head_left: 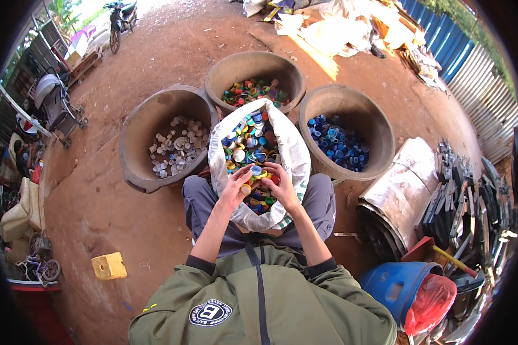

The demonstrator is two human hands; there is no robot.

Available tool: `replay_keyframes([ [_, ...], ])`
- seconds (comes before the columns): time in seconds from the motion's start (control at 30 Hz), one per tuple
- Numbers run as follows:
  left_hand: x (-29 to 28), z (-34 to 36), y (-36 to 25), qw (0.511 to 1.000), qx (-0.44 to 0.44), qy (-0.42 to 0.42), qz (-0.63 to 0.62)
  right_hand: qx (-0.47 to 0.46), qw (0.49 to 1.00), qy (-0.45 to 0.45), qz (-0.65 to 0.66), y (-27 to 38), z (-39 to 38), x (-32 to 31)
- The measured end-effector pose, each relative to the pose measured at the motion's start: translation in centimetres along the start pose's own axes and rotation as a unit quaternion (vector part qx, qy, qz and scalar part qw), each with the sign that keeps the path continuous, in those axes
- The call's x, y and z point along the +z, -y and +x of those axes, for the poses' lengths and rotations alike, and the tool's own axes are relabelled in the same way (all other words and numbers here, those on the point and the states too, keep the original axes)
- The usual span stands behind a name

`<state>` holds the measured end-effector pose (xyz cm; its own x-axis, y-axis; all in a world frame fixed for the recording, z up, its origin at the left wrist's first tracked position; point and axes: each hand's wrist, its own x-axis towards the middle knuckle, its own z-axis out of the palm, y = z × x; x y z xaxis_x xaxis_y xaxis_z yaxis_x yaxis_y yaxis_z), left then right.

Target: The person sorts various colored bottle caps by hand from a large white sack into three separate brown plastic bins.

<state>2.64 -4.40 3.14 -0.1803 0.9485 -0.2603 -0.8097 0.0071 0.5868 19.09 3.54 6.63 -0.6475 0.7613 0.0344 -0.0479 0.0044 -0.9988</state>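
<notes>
Between my knees stands a white woven sack (294, 141), its mouth rolled open and full of mixed-colour plastic bottle caps (248, 137). Over its near half, both my hands are curled in close to each other. My left hand (234, 188) has its fingers around caps, with a pale yellow cap (246, 189) against them and a blue cap (256, 171) at the fingertips. My right hand (283, 188) pinches caps beside a yellow cap (261, 176). Fingers partly cover what each hand holds, so which cap belongs to which hand is not fully clear.
Three brown tubs surround the sack: the left tub (133, 135) holds white caps, the far tub (216, 75) red and green ones, the right tub (380, 129) blue ones. A blue drum (385, 290), rolled sheeting (400, 192) and a yellow block (109, 266) lie around.
</notes>
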Motion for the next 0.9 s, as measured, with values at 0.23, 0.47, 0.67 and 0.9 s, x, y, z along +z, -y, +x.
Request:
replay_keyframes([
  [0.23,-0.3,-0.4,0.8,0.987,-0.035,-0.076,-0.141,0.118,0.957,0.008,0.265,0.0,-0.5,0.3],
  [0.47,0.1,-0.5,0.7,0.985,-0.038,-0.091,-0.139,0.207,0.907,-0.04,0.365,-0.7,-0.1,0.4],
  [0.67,0.2,0.3,-0.1,0.991,-0.039,-0.09,-0.089,0.225,0.926,0.013,0.302,0.0,0.6,-0.4],
  [0.9,-0.4,0.6,-0.9,0.99,-0.043,-0.03,-0.128,0.191,0.929,-0.016,0.315,-1.0,1.0,-0.2],
])
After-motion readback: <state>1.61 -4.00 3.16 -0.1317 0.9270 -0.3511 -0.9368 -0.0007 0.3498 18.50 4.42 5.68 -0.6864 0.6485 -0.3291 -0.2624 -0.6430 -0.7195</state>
